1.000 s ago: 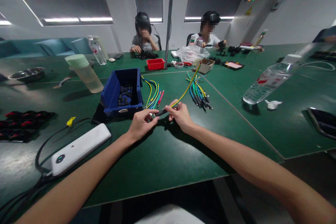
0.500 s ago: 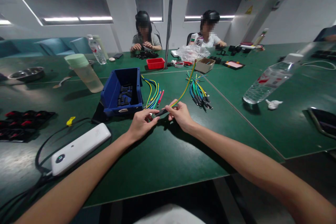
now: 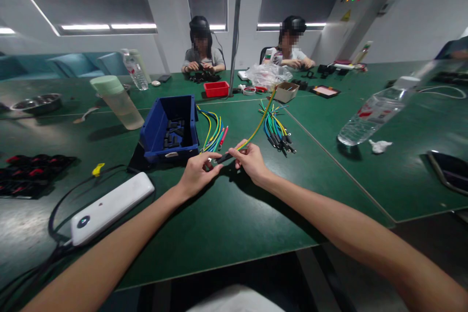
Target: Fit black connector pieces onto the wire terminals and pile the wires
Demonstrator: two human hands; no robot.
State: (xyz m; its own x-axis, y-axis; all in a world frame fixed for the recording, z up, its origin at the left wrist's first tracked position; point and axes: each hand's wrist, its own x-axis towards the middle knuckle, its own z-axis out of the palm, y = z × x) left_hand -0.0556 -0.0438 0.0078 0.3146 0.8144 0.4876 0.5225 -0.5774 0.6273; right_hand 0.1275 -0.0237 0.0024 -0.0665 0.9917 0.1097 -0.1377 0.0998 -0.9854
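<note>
A yellow-green wire (image 3: 261,124) with a black sleeve (image 3: 224,158) on its near end is held between my two hands above the green table. My right hand (image 3: 250,158) pinches the wire where it enters the sleeve, and the far end rises in a curve to the right. With thumb and fingers, my left hand (image 3: 199,170) grips the sleeved end of the wire; the metal tip there is partly hidden. Left of the hands stands a blue bin (image 3: 151,131) with several black sleeves (image 3: 173,134) in it. Loose wires (image 3: 215,131) lie beside the bin.
A bundle of sleeved wires (image 3: 276,129) lies to the right. A white power bank (image 3: 113,207) with cables is at left. Water bottles (image 3: 376,112), a green-lidded bottle (image 3: 117,102) and a red tray (image 3: 216,89) stand around. Two people sit across the table.
Both my hands stay nearly in place on the wire. The wire's far end has swung slightly right. Across the table, the right-hand person's hands have come together.
</note>
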